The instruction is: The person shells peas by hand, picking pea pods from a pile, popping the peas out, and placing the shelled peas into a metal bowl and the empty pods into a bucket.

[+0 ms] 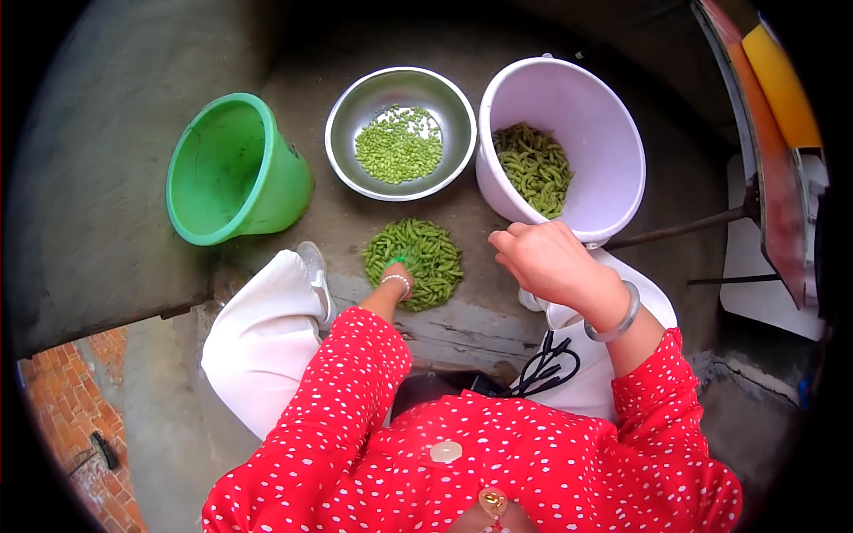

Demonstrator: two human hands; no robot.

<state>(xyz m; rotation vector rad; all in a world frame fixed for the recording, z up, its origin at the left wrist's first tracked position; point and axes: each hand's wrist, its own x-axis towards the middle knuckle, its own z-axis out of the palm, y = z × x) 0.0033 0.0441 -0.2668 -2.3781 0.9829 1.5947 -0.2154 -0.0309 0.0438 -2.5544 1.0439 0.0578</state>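
A round, green mesh-like bag of pods (433,266), apparently soybean pods, rests on the floor between my feet. My left hand (398,274) is closed around its bright green gathered top. My right hand (543,260) is raised just in front of the pale purple bucket (603,146), fingers curled downward; whether they hold anything is hidden. Loose green pods (536,173) lie inside that bucket. Shelled green beans (400,150) cover the middle of a steel basin (343,163) beyond the bag.
A green plastic bucket (290,180) leans at the left with its mouth towards me. Black cables (550,366) lie over my lap near the right thigh. At the right stands a reddish panel (776,166) with metal rods. Brick paving (80,413) shows at lower left.
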